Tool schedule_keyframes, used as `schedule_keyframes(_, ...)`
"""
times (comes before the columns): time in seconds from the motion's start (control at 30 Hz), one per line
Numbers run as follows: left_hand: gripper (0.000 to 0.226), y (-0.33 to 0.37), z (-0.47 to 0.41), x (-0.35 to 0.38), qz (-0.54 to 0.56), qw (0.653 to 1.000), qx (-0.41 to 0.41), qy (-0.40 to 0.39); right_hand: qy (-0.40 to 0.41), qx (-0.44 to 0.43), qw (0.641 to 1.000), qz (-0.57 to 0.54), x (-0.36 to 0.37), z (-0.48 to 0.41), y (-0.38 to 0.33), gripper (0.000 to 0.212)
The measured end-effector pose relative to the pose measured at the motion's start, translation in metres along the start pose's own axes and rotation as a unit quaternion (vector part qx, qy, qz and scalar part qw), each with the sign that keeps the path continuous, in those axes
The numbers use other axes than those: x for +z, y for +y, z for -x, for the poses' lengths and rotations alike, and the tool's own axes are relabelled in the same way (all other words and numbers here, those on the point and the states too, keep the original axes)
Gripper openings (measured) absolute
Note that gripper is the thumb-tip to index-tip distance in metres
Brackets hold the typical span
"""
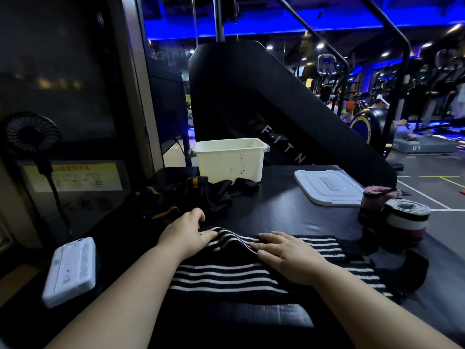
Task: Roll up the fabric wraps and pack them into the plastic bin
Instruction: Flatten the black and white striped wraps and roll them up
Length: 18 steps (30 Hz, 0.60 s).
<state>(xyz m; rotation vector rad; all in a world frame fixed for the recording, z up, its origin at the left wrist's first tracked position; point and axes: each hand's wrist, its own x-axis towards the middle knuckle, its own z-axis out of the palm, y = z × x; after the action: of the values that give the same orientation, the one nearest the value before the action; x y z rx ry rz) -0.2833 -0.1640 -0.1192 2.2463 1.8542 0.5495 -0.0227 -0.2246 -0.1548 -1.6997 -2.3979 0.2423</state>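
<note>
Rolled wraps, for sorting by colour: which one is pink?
The pink roll beside the white lid; the nearer roll is grey, white and red.

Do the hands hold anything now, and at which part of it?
Nothing is clearly gripped. Both hands press on the striped wrap: the left hand on its raised fold, the right hand flat beside it.

Ribbed knit cloth wrap, smooth plastic bin, matt tabletop.
</note>
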Motion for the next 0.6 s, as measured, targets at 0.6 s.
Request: schedule_keyframes(0.6,0.023,-0.035,0.0,-0.012,0.097,0.992,-0.076,0.006,-0.002,0.012,1.0,-0.001,-0.001,0.001,-0.002,0.042)
